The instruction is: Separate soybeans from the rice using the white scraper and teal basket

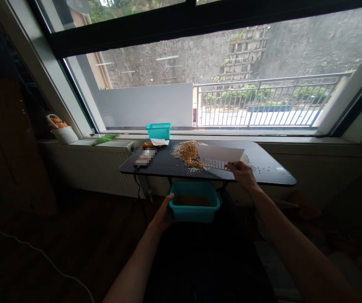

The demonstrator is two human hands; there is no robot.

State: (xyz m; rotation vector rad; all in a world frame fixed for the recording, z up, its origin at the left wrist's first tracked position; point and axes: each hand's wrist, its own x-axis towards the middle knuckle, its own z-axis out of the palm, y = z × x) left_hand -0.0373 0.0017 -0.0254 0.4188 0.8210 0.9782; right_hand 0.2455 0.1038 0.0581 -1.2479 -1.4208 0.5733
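While the left hand [164, 213] has its thumb hooked over the left rim of the near teal tub [193, 216], grain [193, 200] lies inside. On the far table [275, 172], 1 loose yellow-and-white pile [187, 151] spreads just left of a slotted white sheet [220, 152]; I cannot tell whether they touch. The sheet's long axis runs left to right, its near right corner pinched in the right hand's [242, 171] closed fingers, nearer the pile than the left's.
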